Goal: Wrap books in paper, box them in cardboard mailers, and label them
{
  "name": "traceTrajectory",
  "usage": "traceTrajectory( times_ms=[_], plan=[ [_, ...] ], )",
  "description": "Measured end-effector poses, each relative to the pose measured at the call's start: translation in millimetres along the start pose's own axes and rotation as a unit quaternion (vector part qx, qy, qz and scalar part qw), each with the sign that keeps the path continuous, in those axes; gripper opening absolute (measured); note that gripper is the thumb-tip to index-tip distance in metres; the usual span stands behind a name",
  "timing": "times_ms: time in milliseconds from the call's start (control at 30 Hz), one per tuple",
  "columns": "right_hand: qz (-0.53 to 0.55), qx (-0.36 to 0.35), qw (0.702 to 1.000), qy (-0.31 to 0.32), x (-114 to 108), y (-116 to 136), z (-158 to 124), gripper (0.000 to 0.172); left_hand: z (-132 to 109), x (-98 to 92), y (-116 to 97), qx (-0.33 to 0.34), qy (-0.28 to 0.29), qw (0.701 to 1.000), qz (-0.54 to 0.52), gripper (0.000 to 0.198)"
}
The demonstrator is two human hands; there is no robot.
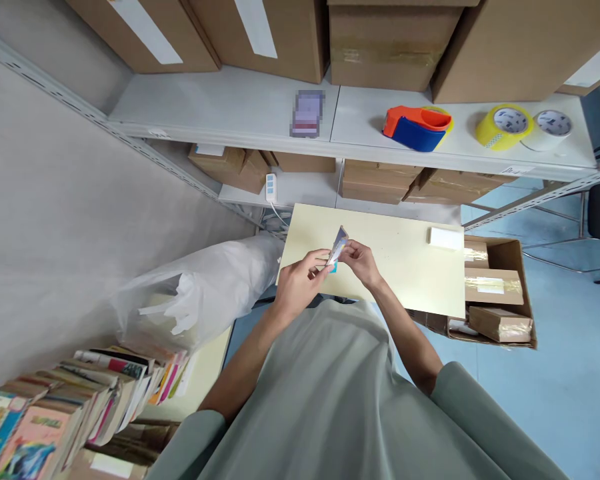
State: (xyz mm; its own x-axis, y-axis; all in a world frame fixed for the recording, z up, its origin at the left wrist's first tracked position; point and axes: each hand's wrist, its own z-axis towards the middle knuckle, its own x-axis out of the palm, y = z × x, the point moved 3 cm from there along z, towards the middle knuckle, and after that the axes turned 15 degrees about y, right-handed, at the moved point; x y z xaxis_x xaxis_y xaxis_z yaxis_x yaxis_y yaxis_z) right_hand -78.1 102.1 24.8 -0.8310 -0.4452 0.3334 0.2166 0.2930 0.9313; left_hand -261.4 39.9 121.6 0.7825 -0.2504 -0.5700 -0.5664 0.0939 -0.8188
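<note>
Over the pale yellow tabletop [400,267], my two hands hold a small, thin printed packet [339,245] in white and blue, tilted on edge. Fingers of my left hand [301,279] pinch its lower left part. On the other side, my right hand [363,262] has its fingertips closed on the packet's right edge. A bit of bright blue shows beneath it, between the hands; whether it belongs to the packet I cannot tell. A small white box [446,238] lies at the tabletop's right end, apart from both hands.
A shelf [230,100] ahead bears large cartons, an orange-and-blue tape dispenser [417,128] and tape rolls [504,127]. A power strip [271,188] lies below. Left stand a white plastic bag [240,267] and stacked books [105,387]; right, an open carton [527,293] of parcels.
</note>
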Motion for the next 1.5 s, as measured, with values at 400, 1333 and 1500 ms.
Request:
traceTrajectory(
  times_ms=[400,1333,1500],
  plan=[
    [-0.060,-0.002,0.997,-0.045,4,9,3,0.054,21,-0.3,99,-0.136,-0.065,0.942,-0.301,0.065],
    [-0.101,0.074,0.990,-0.071,-20,-57,13,0.053,29,60.3,170,-0.232,0.015,0.895,-0.381,0.075],
    [-0.088,0.169,0.977,-0.097,-37,-112,0,0.055,18,82.0,188,-0.304,0.021,0.901,-0.308,0.055]
  ],
)
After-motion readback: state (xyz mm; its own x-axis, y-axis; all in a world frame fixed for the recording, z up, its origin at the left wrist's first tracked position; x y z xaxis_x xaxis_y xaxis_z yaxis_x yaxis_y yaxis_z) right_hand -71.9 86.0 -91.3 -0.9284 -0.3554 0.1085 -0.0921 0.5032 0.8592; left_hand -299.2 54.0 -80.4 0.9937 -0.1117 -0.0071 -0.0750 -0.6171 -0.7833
